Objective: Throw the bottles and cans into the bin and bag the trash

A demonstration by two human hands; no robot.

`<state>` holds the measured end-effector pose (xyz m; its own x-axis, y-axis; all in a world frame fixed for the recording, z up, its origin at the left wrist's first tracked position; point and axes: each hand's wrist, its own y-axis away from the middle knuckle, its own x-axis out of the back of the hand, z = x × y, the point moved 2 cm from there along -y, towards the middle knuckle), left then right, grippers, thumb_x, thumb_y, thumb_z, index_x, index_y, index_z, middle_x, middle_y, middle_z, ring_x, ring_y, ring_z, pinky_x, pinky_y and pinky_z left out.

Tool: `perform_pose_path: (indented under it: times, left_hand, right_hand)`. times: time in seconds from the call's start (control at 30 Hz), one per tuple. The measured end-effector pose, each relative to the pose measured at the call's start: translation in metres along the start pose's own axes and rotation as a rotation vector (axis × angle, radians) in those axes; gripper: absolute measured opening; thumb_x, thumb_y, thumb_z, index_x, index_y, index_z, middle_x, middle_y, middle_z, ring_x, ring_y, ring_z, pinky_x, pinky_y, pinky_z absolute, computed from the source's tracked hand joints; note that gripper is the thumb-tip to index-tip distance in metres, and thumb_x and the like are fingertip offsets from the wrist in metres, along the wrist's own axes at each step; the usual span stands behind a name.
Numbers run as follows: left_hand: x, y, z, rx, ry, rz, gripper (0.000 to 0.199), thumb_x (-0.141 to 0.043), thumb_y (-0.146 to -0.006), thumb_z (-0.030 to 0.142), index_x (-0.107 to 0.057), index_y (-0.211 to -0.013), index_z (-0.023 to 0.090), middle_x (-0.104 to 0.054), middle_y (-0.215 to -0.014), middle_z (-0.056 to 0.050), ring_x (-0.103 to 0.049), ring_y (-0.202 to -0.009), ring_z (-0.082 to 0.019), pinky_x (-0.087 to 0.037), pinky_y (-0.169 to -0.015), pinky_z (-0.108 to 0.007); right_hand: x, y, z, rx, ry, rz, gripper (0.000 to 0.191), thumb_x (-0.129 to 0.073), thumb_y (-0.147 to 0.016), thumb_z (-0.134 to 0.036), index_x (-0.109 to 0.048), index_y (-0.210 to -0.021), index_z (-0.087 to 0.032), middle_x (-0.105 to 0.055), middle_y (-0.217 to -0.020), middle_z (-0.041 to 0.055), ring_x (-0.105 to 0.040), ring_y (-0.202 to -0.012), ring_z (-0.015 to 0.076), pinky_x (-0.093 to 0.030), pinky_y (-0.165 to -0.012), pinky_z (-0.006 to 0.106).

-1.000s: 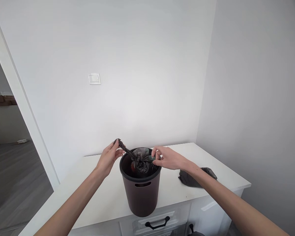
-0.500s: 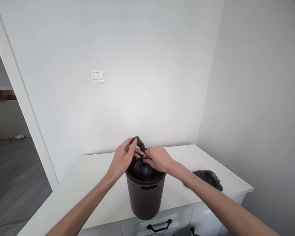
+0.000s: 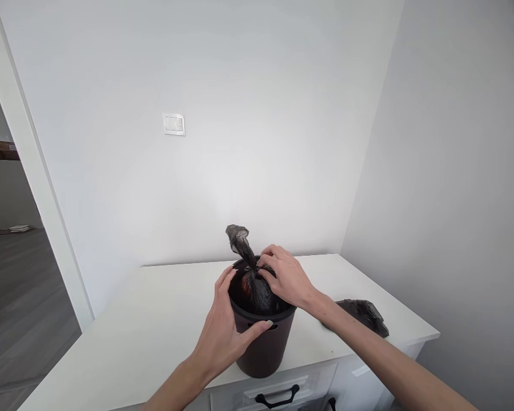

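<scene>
A dark trash can (image 3: 263,354) stands on the white cabinet top near its front edge. Inside it sits a black garbage bag (image 3: 262,294), its neck knotted and one twisted end sticking up above the rim. Something reddish shows faintly through the plastic. My left hand (image 3: 223,328) grips the can's left side, fingers over the rim and thumb across the front by the handle slot. With bent fingers, my right hand (image 3: 285,277) pinches the bag beside the knot; its fingertips are partly hidden in the plastic.
Another black plastic bag (image 3: 364,315) lies crumpled on the cabinet top (image 3: 175,319) to the right, partly behind my right forearm. Below the front edge is a drawer with a black handle (image 3: 277,397). A light switch (image 3: 173,124) is on the wall behind; a doorway opens at left.
My left hand has let go of the bag's twisted end and moved down onto the can. The bag's end now stands free. My right hand stays near the knot.
</scene>
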<state>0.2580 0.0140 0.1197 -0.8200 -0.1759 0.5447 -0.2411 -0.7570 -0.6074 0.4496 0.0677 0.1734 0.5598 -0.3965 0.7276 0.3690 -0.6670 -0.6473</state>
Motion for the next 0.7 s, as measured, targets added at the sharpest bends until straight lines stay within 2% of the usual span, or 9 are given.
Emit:
perform_pose_path:
  times: [0.1, 0.2, 0.27, 0.33, 0.43, 0.7]
  left_hand:
    - [-0.002, 0.000, -0.004, -0.012, -0.015, 0.023, 0.098, -0.077, -0.084, 0.046, -0.013, -0.157, 0.033, -0.018, -0.168, -0.017, -0.028, -0.154, -0.037, -0.042, -0.117, -0.062]
    - [-0.003, 0.002, -0.010, -0.043, -0.038, 0.042, 0.091, -0.078, -0.084, 0.046, -0.019, -0.152, 0.032, -0.018, -0.168, -0.018, -0.032, -0.152, -0.037, -0.047, -0.113, -0.059]
    - [-0.003, 0.004, -0.014, -0.059, -0.064, 0.045, 0.071, -0.076, -0.086, 0.046, -0.032, -0.139, 0.030, -0.019, -0.167, -0.017, -0.039, -0.148, -0.038, -0.055, -0.103, -0.056]
    - [-0.004, 0.006, -0.016, -0.058, -0.113, 0.014, 0.044, -0.070, -0.091, 0.047, -0.044, -0.121, 0.028, -0.019, -0.166, -0.016, -0.051, -0.138, -0.038, -0.062, -0.086, -0.051]
    - [-0.005, 0.007, -0.016, -0.046, -0.196, -0.053, 0.023, -0.060, -0.097, 0.046, -0.052, -0.106, 0.026, -0.019, -0.164, -0.014, -0.060, -0.125, -0.037, -0.062, -0.072, -0.046]
    - [0.003, 0.005, -0.014, -0.102, -0.243, -0.033, 0.019, -0.062, -0.096, 0.042, -0.056, -0.099, 0.024, -0.033, -0.155, -0.013, -0.052, -0.133, -0.039, -0.061, -0.085, -0.048]
  right_hand:
    - [-0.007, -0.003, -0.004, 0.005, 0.005, 0.007, 0.010, -0.058, -0.096, -0.016, -0.064, -0.099, -0.023, -0.065, -0.119, 0.0075, -0.061, -0.105, 0.0248, -0.050, -0.090, 0.042]
    - [-0.013, -0.008, -0.006, 0.008, -0.009, -0.016, 0.014, -0.053, -0.098, -0.013, -0.062, -0.103, -0.023, -0.065, -0.125, 0.0076, -0.062, -0.106, 0.0241, -0.049, -0.093, 0.043]
    - [-0.016, -0.010, -0.005, 0.022, -0.023, -0.035, 0.015, -0.051, -0.099, -0.013, -0.061, -0.103, -0.023, -0.065, -0.127, 0.0074, -0.062, -0.108, 0.0235, -0.048, -0.096, 0.043]
    - [-0.017, -0.013, -0.002, 0.012, -0.053, -0.040, 0.014, -0.051, -0.099, -0.014, -0.061, -0.102, -0.024, -0.066, -0.127, 0.0069, -0.063, -0.110, 0.0229, -0.048, -0.095, 0.042]
    - [-0.018, -0.015, 0.004, -0.041, -0.109, -0.015, 0.012, -0.052, -0.099, -0.017, -0.061, -0.103, -0.024, -0.067, -0.127, 0.0063, -0.064, -0.110, 0.0224, -0.050, -0.092, 0.040]
    - [-0.020, -0.009, -0.005, 0.072, -0.116, -0.006, 0.016, -0.048, -0.102, -0.015, -0.059, -0.105, -0.026, -0.068, -0.130, 0.0050, -0.061, -0.119, 0.0228, -0.047, -0.103, 0.044]
